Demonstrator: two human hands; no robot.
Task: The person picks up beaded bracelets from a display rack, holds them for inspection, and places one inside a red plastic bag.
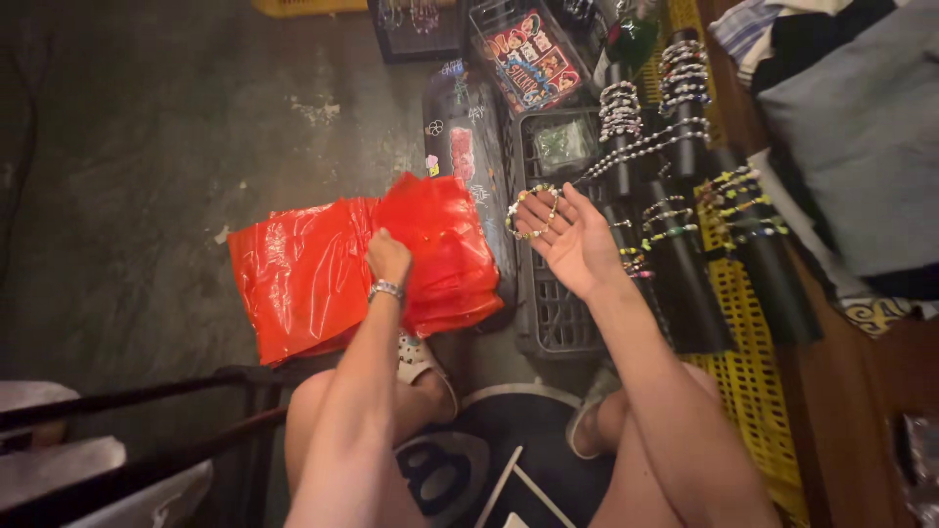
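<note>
My left hand (387, 256) is closed on a stack of shiny red plastic bags (323, 269), pinching near its middle; a silver bracelet sits on that wrist. My right hand (570, 235) is held palm up with the fingers spread, and a beaded bracelet (531, 211) of green, white and yellow beads hangs looped around the fingertips. The red bags lie partly on the concrete floor, partly against a dark crate.
Black cylindrical display rolls (685, 254) strung with several beaded bracelets lie on a yellow plastic crate (753, 391) to the right. A grey crate (558, 313) and a clear box of colourful items (533, 54) sit ahead. Folded clothes (851, 108) are at far right, metal bars (147, 411) at lower left.
</note>
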